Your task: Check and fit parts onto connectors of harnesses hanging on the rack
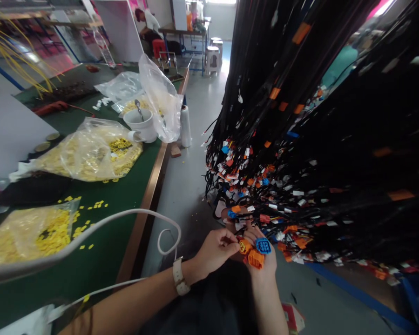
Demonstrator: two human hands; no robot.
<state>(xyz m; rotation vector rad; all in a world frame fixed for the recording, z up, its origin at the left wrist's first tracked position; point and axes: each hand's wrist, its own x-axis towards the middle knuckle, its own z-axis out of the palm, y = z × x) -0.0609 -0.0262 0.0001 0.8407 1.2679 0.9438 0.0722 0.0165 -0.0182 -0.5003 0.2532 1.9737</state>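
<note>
In the head view, my right hand [269, 267] is closed around a cluster of wire connectors. A blue connector [263, 245] faces up in it, beside an orange connector [256, 259]. Another orange connector [244, 246] shows yellow in its face. My left hand [214, 251], with a white-strapped watch [180, 277] on the wrist, is pinched, its fingertips at the edge of that yellow-faced connector. Whatever lies between these fingertips is too small or hidden to tell. Behind my hands hangs a thick mass of black wire harnesses [265, 93] ending in many coloured connectors.
On the left stands a green-topped table [122, 200] with a wooden edge. It bears bags of small yellow parts [91, 149], loose yellow pieces and a white mug [141, 124] with a spoon. A white cable [125, 213] arcs over the edge. A person [149, 25] sits farther back.
</note>
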